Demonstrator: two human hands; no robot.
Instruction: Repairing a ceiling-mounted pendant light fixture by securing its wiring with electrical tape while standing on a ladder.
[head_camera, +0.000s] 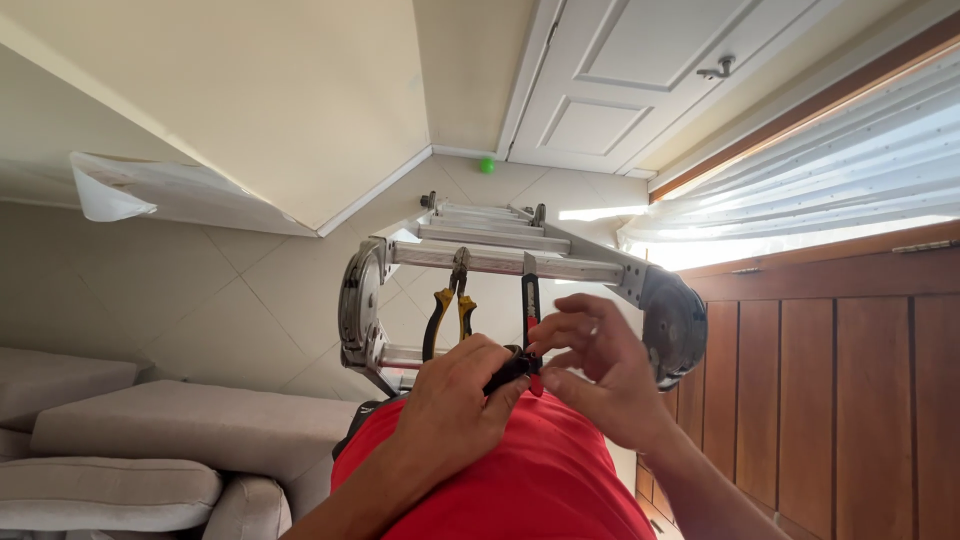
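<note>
My left hand (455, 400) is closed around the black lower end (510, 370) of a slim black-and-red hand tool (529, 300). The tool's narrow metal tip points up toward the top step of an aluminium ladder (500, 258). My right hand (595, 380) meets the tool from the right, its thumb and fingertips pinching the tool by its red part; the other fingers are spread. Both hands are close in front of my red shirt (520, 480). Whether the black end and the upright part are one piece is unclear. Pliers with yellow-and-black handles (450, 305) hang from the ladder top, just left of my hands.
The ladder runs down to a tiled floor (240, 300). A small green ball (487, 165) lies by a white door (640, 80). Grey sofa cushions (130, 450) sit at lower left, a wooden panelled wall (840, 400) and a curtained window (820, 170) at right. A plastic sheet (150, 190) lies at left.
</note>
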